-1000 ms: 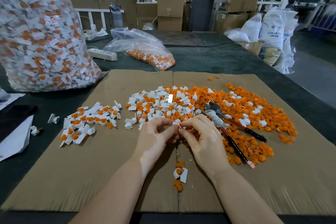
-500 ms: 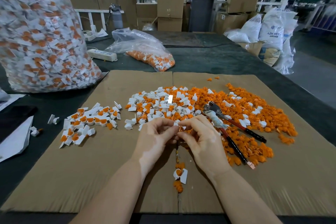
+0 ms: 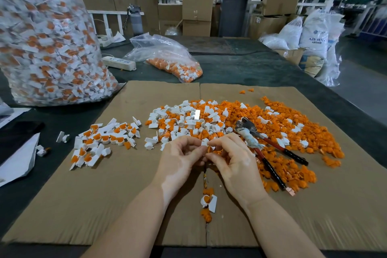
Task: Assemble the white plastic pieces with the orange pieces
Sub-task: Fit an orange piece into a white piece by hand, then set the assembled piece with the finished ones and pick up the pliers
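The left hand (image 3: 180,159) and the right hand (image 3: 232,161) are meeting fingertip to fingertip over the near middle of the cardboard sheet (image 3: 125,195), both with fingers curled in a pinch. Between them they are holding a small white piece (image 3: 204,143) with an orange piece (image 3: 209,150) showing just beneath it — which hand is holding which part I cannot tell, since the fingers are hiding the joint.

To seat the insert well, the person is probably best off keeping the white shell steady in one pinch and pressing the orange part straight in with the other thumb, not at a slant, until it is sitting flush.

Just beyond the hands the mixed pile of loose parts (image 3: 199,119) is spreading to the right into mostly orange pieces, with the red-handled pliers (image 3: 270,153) lying across it. To the left, the finished assemblies (image 3: 104,140) are lying in a small group, and one more finished piece (image 3: 208,202) is resting near the wrists. At far left a big clear bag (image 3: 46,44) is bulging with what look like assembled parts.

Compared with a second ago, the hands are staying in the same spot — only the fingertips are working, and the white piece is showing a little more plainly above them.
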